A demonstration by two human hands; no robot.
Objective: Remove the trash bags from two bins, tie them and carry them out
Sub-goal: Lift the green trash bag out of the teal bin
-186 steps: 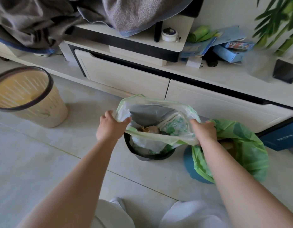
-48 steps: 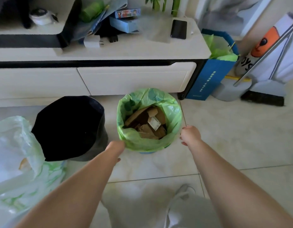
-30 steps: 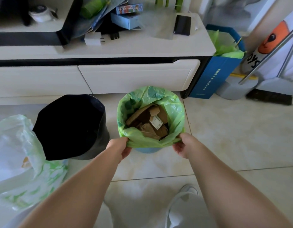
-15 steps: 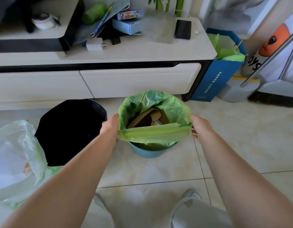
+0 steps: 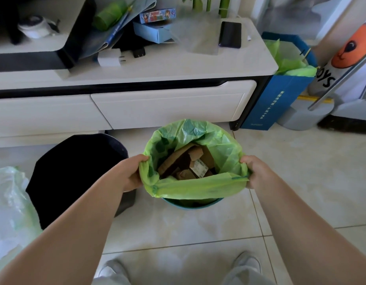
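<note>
A green trash bag [image 5: 200, 187] holding cardboard scraps [image 5: 188, 163] hangs partly lifted above a blue bin [image 5: 193, 203], whose rim shows just below the bag. My left hand [image 5: 130, 173] grips the bag's left edge and my right hand [image 5: 255, 171] grips its right edge. The bag's mouth is open. To the left stands a black bin [image 5: 75, 173] with no bag in it. A pale, whitish-green trash bag [image 5: 11, 210] lies on the floor at the far left.
A white low cabinet [image 5: 167, 108] with drawers runs behind the bins, its top cluttered with boxes and a phone [image 5: 229, 34]. A blue paper bag [image 5: 280, 95] and a dustpan [image 5: 307, 118] stand at the right. My shoes [image 5: 247, 262] are on the tiled floor below.
Both hands took hold of the green bag's rim, peeled it off the blue bin and raised it. The pale bag was lifted out of the black bin earlier and now lies at the left.
</note>
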